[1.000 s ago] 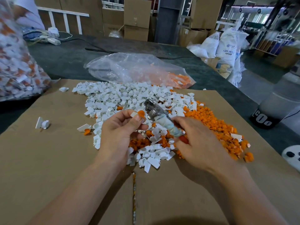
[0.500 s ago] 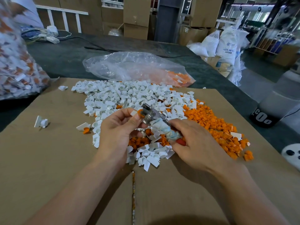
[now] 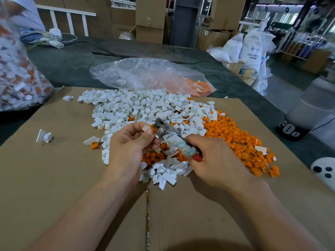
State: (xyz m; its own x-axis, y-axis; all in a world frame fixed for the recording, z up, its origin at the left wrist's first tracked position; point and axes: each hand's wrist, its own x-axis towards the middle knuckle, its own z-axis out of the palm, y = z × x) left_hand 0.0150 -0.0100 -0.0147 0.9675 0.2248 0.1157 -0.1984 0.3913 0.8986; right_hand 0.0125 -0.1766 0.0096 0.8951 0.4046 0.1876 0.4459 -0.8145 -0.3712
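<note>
In the centre of the frame, the left hand [image 3: 126, 149] pinches a small white-and-orange part [image 3: 147, 128] between thumb and forefinger, holding it against the metal head of the tool [image 3: 174, 142]. The right hand [image 3: 213, 160] has its fingers curled tightly around the wrapped handle, probably to press firmly. White pieces [image 3: 145, 104] and orange pieces [image 3: 235, 138] lie just behind on the cardboard [image 3: 54, 178], within easy reach.

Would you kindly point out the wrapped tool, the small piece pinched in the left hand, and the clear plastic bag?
wrapped tool [image 3: 179, 145]: head view, its cloth-wrapped handle.
small piece [image 3: 146, 128]: head view, its white tab.
clear plastic bag [image 3: 145, 75]: head view, its crumpled top.
</note>
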